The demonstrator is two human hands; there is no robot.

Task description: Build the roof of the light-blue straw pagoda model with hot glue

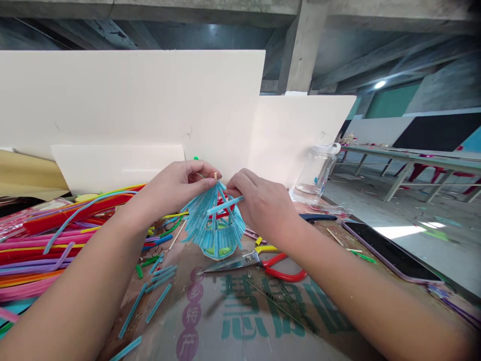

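Observation:
A small cone-shaped craft model (214,228) covered in light blue fuzzy strips stands in front of me. It has an open part showing some red and a green patch in its base. My left hand (188,183) pinches the model's pointed top, where a short wooden tip sticks out. Between the fingers of my right hand (259,200) is a blue pipe cleaner piece (225,205), lying across the model's open part. Scissors (251,260) with red and yellow handles rest just below the model. Several cut blue pieces (158,303) lie to the left. My right fingertips are partly hidden.
Bundles of coloured pipe cleaners (41,250) fill the left side. A clear plastic jug (313,173) stands at the back right, and a phone (391,250) lies near the right edge. White boards (131,100) rise behind. Printed sheeting (210,321) covers the front.

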